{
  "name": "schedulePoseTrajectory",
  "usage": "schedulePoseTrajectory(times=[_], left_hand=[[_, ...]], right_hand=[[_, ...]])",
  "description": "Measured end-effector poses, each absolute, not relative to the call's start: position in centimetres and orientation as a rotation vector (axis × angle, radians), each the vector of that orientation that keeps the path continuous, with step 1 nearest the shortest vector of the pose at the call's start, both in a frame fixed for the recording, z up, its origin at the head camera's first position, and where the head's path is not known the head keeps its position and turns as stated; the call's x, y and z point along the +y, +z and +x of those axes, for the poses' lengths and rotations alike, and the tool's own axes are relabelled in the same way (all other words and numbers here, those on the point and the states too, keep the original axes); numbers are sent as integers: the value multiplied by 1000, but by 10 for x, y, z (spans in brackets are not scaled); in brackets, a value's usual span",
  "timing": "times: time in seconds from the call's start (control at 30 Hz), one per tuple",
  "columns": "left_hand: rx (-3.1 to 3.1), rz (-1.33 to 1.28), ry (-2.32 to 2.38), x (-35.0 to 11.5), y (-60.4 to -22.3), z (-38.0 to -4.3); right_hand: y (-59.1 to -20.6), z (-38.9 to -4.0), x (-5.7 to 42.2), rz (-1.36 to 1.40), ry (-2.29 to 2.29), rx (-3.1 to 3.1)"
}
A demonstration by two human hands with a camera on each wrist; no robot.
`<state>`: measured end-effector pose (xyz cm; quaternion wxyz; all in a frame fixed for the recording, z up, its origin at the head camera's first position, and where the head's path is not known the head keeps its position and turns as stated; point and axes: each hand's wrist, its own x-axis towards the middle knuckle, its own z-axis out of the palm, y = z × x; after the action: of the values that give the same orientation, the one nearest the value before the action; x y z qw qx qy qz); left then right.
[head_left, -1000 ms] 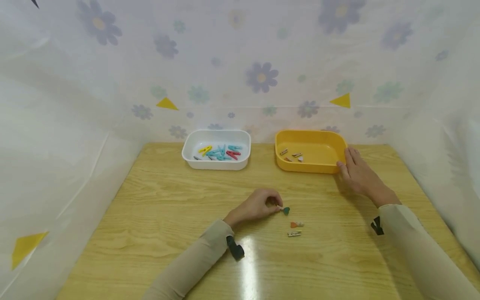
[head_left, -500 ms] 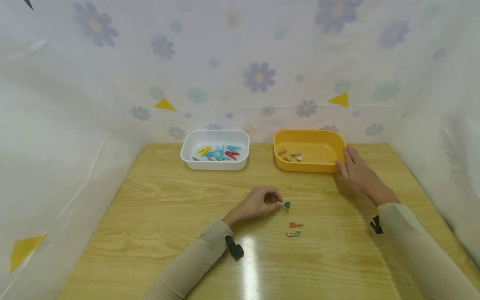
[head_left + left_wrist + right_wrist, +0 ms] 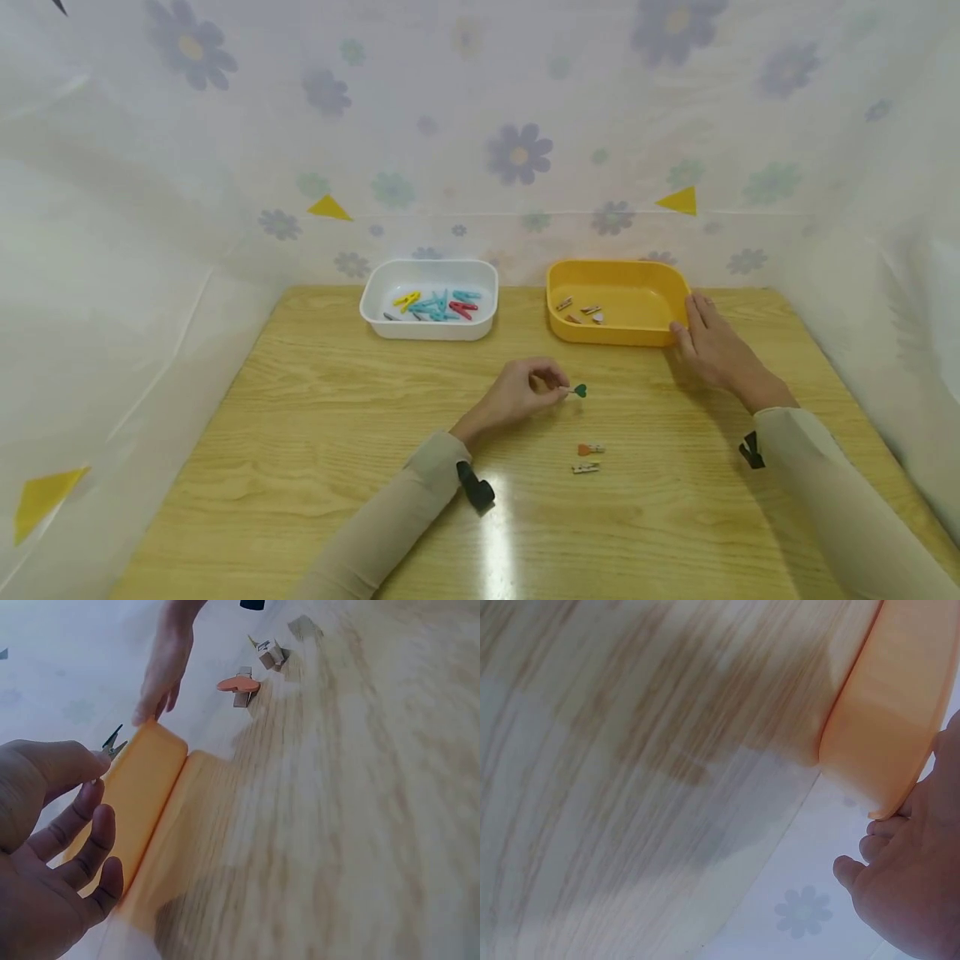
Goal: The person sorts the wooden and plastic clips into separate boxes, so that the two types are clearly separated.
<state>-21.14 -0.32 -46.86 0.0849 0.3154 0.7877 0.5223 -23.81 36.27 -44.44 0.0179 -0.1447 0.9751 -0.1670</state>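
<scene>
My left hand (image 3: 522, 390) pinches a small wooden clothespin with a green heart (image 3: 581, 390) between thumb and forefinger, above the table in front of the yellow tray (image 3: 611, 336). In the left wrist view the clothespin (image 3: 112, 744) juts from the fingertips, the other fingers loosely curled. My right hand (image 3: 718, 344) grips the tray's right end, thumb at the front corner and fingers along the side. Several small wooden clothespins (image 3: 592, 309) lie in the tray's left part. On the table are a clothespin with an orange heart (image 3: 585, 449) and another wooden one (image 3: 586, 468).
A white tray (image 3: 429, 331) stands left of the yellow one, holding several larger clothespins: blue, yellow (image 3: 407, 300) and red (image 3: 463, 310), plus some small dark ones. Both trays sit at the back edge of the wooden table (image 3: 337, 400), before a flower-patterned sheet (image 3: 427, 183).
My left hand has lifted the green-heart clothespin off the table and moved it a little forward, toward the yellow tray. The right hand stays on the tray.
</scene>
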Motion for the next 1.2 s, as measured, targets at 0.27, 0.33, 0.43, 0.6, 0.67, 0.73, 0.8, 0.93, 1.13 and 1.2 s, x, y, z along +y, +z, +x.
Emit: schedulePoseTrajectory(times=[0.27,0.33,0.43,0.6,0.67,0.73,0.8,0.93,1.13,1.2], left_hand=[[2373,917,1634,6,-461,-216],[2385,904,1639,10,-458,-218],[2412,908,1639,15,-454,-221],[2445,918,1667,27,-444,-230],[2443,937,1696,31,-440,-234],[2447,963,1715,36,-437,-239],[2438,973,1737,39,-434,-242],[2450,961,1745,47,-430,-249],[2436,941,1786,58,-423,-261],[2424,941,1802,63,-421,-267]], right_hand=[[-444,-237,362,-462,-499,3039],[-444,-237,362,-457,-494,3037],[-444,-237,363,-455,-497,3031],[-444,-237,362,-462,-507,3035],[-444,-238,362,-467,-512,3040],[-445,-238,363,-470,-513,3048],[-445,-238,363,-471,-512,3053],[-444,-237,362,-473,-515,3052],[-444,-237,362,-479,-514,3051],[-444,-237,362,-475,-522,3048]])
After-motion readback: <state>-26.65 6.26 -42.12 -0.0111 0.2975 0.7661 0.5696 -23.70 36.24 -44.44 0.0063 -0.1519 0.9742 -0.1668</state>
